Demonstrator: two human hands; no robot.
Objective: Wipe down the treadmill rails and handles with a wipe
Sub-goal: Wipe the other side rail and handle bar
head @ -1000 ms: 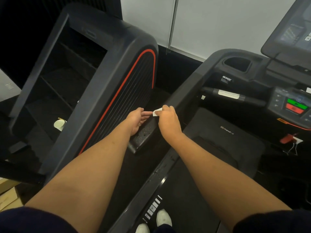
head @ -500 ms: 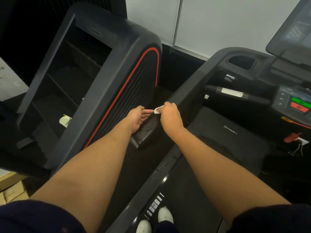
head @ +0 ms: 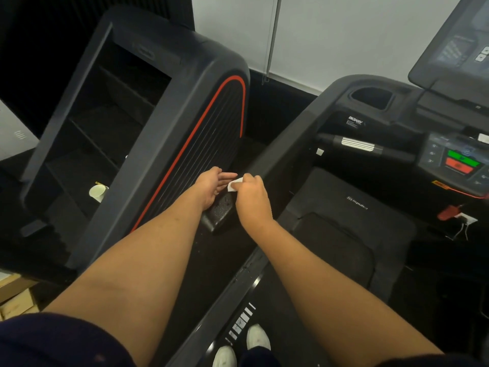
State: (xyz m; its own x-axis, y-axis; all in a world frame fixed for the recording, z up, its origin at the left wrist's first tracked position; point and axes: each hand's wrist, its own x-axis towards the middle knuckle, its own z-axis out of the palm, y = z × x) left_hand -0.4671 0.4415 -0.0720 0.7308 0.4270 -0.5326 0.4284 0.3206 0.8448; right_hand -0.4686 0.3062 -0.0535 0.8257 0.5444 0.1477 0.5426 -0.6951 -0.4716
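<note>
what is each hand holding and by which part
The right hand pinches a small white wipe by its edge; the left hand is open, holding nothing.

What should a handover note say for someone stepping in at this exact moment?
Right hand: shut on the wipe, just above the near end of the left rail.
Left hand: open, palm up, beside the wipe, holding nothing.
Rail end cap shows wet specks, so it seems wiped.
Cannot tell how much else is done. Likely left: the rest of this rail, the front handle, the far side.
</note>
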